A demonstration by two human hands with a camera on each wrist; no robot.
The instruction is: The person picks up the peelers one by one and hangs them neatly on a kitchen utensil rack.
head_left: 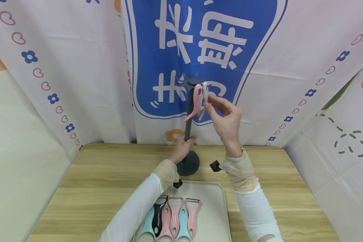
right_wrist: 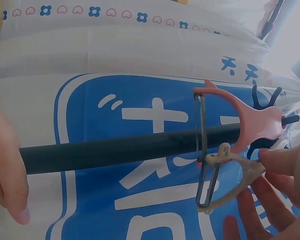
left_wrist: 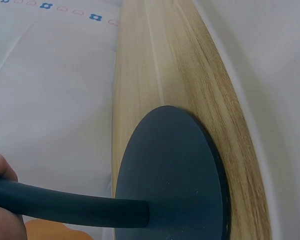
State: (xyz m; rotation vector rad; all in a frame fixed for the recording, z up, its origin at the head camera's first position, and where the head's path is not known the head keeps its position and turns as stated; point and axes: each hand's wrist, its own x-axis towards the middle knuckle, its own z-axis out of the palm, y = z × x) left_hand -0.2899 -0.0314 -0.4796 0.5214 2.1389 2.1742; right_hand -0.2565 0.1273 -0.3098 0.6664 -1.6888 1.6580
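Observation:
A dark rack stand (head_left: 188, 131) rises from a round base (left_wrist: 175, 150) on the table, with a ring of curved hooks (head_left: 189, 80) at its top. My left hand (head_left: 181, 149) grips the pole low down, above the base. A pink peeler (head_left: 197, 101) hangs from one hook, blade end down. Right beside it, my right hand (head_left: 228, 121) pinches a cream-white peeler (head_left: 205, 92) between thumb and fingers, its upper end at a neighbouring hook. In the right wrist view, the white peeler's blade (right_wrist: 208, 185) overlaps the pink one's, and fingers partly cover its handle.
A light tray (head_left: 214, 201) at the table's front holds several peelers (head_left: 174, 215) in pink, light blue and black. Behind the stand hangs a white curtain (head_left: 93, 67) with a blue printed panel. The wooden table (head_left: 109, 171) extends on both sides.

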